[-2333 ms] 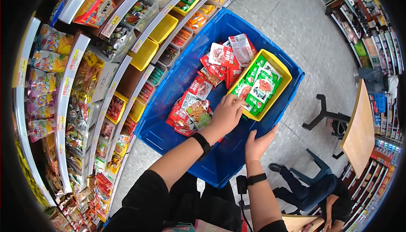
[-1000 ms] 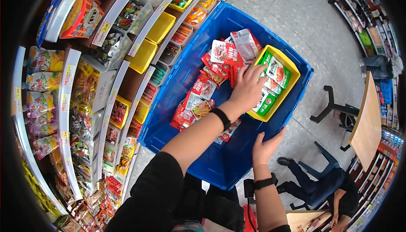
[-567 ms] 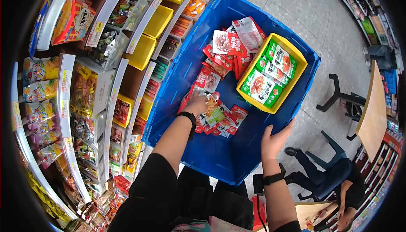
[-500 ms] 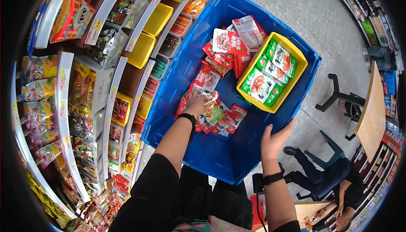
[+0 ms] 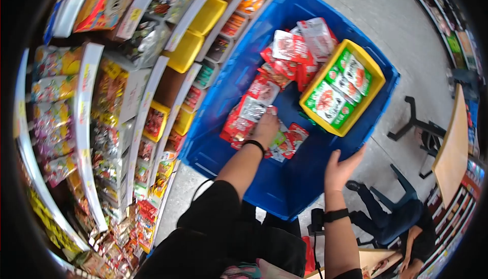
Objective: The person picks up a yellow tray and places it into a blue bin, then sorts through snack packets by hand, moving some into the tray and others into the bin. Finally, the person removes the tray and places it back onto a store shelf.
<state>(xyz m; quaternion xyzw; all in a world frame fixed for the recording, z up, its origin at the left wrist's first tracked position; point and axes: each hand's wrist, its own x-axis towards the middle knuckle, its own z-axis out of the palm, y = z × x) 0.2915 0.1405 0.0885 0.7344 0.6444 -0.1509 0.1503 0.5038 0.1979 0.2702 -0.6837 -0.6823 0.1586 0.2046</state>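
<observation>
A blue plastic bin [image 5: 277,180] lies before me with several red and white snack packets [image 5: 292,48] heaped inside. My left hand [image 5: 267,129] is down in the bin on the packets, beside a silvery packet [image 5: 252,109] and a green-cornered packet [image 5: 279,139]. Its fingertips are blurred and partly hidden, so its grip does not show. At the bin's near right side is my right hand [image 5: 343,169], thumb and fingers apart, against the rim. A yellow tub [image 5: 373,68] holding green and white packets [image 5: 333,101] stands tilted in the bin's right part.
Shelves [image 5: 84,126] packed with bagged snacks run along the left, with yellow tubs [image 5: 185,50] among them. To the right are a wooden table [image 5: 450,147], a chair [image 5: 404,187] and a seated person [image 5: 386,218]. More shelving stands behind them.
The view has shifted, so the bin appears farther right. My left hand has moved slightly over the packets, now covering part of the green-cornered one. My right hand stays at the rim.
</observation>
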